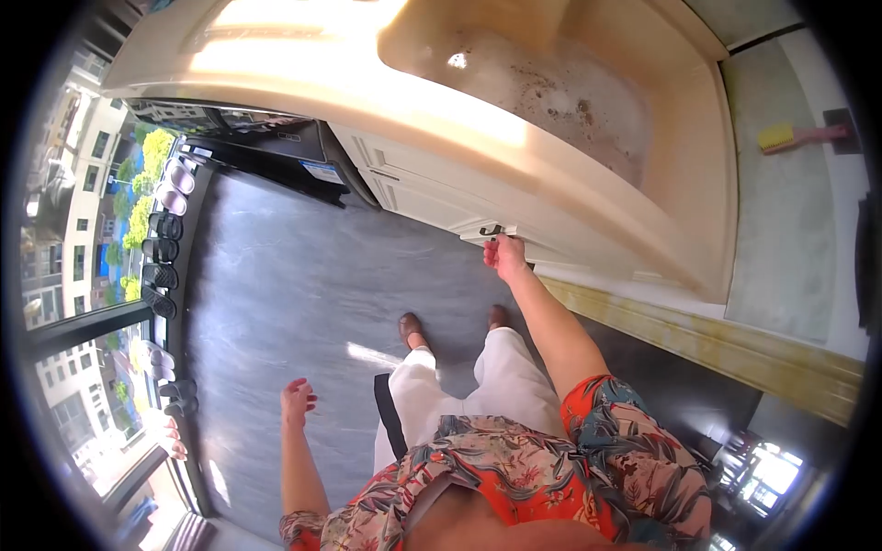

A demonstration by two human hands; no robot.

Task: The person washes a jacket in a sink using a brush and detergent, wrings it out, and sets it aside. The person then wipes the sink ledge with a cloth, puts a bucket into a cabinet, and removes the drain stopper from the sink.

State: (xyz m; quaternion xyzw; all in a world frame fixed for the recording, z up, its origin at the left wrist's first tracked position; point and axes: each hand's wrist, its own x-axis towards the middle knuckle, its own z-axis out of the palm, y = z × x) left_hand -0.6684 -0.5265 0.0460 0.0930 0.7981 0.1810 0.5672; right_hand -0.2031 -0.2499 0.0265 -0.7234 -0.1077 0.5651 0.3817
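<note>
My right hand [505, 256] is at the cream cabinet front below the sink. Its fingers are curled against the dark cabinet handle [491, 230], which they partly cover. The panelled cabinet door [450, 209] is behind the handle. My left hand [297, 401] hangs over the grey floor [276, 303], holding nothing, with its fingers loosely bent and apart. Above the cabinet, the beige sink basin [689, 184] contains cloudy, foamy water [551, 92] with dark bits floating in it.
A black appliance door [276, 161] juts out left of the cabinet. Several pairs of slippers [162, 250] line the window ledge. On the right, a pink brush [799, 136] with yellow bristles hangs on the wall. A yellowish stone edge [698, 340] runs beside my right arm.
</note>
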